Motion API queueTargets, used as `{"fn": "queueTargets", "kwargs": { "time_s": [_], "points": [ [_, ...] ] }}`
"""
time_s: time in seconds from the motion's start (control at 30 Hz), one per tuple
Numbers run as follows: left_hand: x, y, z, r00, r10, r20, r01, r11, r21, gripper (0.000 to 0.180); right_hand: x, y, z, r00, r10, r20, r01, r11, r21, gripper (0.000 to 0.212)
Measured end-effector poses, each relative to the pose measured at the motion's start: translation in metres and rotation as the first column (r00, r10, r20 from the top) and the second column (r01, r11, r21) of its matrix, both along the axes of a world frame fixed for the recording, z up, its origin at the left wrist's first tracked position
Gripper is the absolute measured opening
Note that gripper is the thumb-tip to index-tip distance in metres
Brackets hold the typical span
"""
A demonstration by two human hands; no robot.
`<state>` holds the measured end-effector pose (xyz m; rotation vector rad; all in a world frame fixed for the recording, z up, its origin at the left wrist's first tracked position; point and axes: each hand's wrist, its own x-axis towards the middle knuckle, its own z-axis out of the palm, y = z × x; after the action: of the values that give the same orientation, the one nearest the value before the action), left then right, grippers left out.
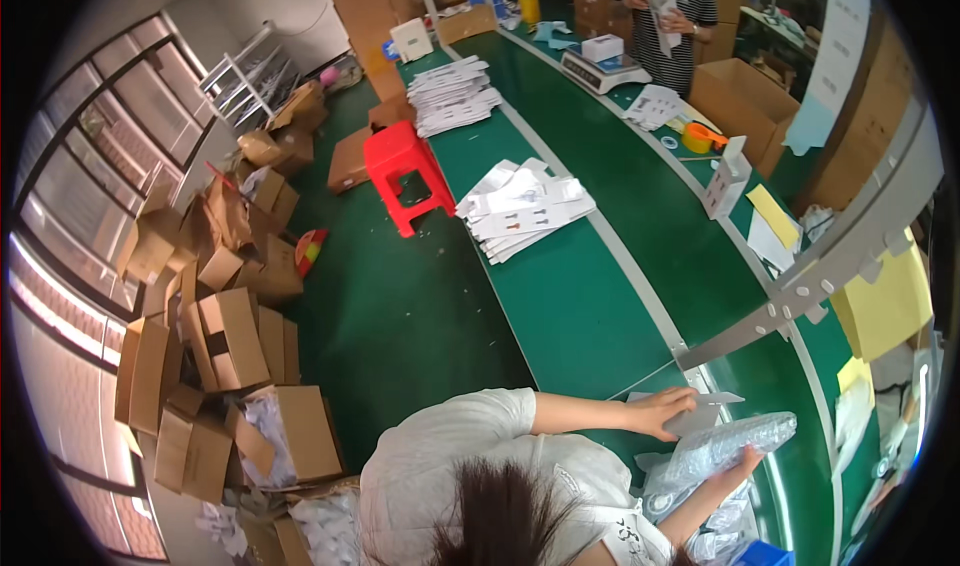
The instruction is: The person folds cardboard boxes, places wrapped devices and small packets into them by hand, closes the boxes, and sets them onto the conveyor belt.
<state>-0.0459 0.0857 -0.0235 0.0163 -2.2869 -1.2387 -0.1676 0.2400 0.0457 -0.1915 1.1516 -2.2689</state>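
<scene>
We count two hands of a person low in the frame: the left hand [662, 413] lies curled on a flat white sheet [705, 411] on the green bench [580, 296], and the right hand [742, 463] grips the lower edge of one long bubble-wrap packet [722, 449], just right of the sheet. More clear wrapped packets [725, 526] lie below it, at the lower right.

Up the bench we see two stacks of white flat packs, one at centre [525, 209] and one further up [452, 96]. One scale [602, 71] stands near the top, bearing one small white box [602, 47]. One person in a striped shirt [665, 16] stands behind it, holding something white.

One open carton [745, 106] sits at the upper right; we cannot tell what is inside. At the left, a heap of brown cartons [215, 306] spreads down the frame; the lower one [290, 431] holds crumpled clear wrapping.

One red stool [405, 171] stands against the bench's left edge. Between heap and bench lies open green floor [400, 316].
</scene>
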Motion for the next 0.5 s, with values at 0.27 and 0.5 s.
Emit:
{"fn": "queueTargets", "kwargs": {
  "time_s": [0.27,0.5],
  "points": [
    [-0.006,0.006,-0.012,0.997,0.045,-0.058,-0.041,0.997,0.067,0.058,-0.005,-0.039,0.029,0.931,-0.315,0.183,0.305,0.949,0.083,0.055],
    [-0.01,0.004,-0.015,0.99,0.109,-0.088,-0.099,0.989,0.109,0.062,0.004,-0.071,0.008,0.788,-0.564,-0.247,0.609,0.77,0.187,0.058]
  ]
}}
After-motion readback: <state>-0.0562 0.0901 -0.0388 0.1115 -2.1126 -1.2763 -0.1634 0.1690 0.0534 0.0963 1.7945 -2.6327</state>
